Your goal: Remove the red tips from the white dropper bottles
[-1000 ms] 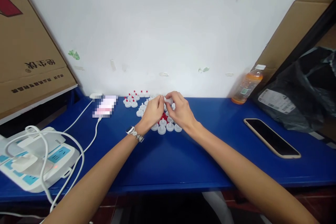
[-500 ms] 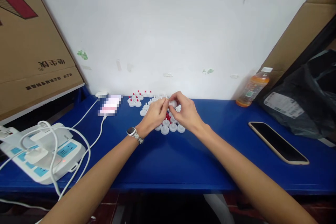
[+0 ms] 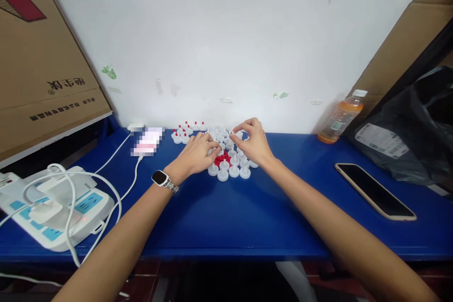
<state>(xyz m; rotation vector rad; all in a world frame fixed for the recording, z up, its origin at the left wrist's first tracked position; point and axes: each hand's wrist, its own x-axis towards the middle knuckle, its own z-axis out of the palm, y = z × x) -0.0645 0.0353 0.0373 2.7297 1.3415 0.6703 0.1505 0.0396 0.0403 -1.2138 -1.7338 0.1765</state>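
Note:
My left hand [image 3: 198,153], with a watch on its wrist, reaches over the near left side of a group of white nozzle caps. Its thumb and fingers are apart, beside a small heap of red tips [image 3: 221,159]. My right hand [image 3: 254,140] hovers at the group's right side, thumb and index finger curled together around a white nozzle cap [image 3: 240,135], partly hidden by the fingers. Several bare white nozzle caps [image 3: 222,175] stand upright around the red heap. Further left, several white caps with red tips [image 3: 178,138] stand near the wall.
A white power strip [image 3: 60,212] with looped cables lies at left, near a blurred-out device [image 3: 147,141]. At right are a phone [image 3: 375,192], an orange drink bottle [image 3: 341,118] and a dark plastic bag [image 3: 406,127]. A cardboard box [image 3: 46,56] stands left.
My hands have moved apart. The left has gone left and down toward the red tips, uncovering more white caps; the right has shifted slightly right and up.

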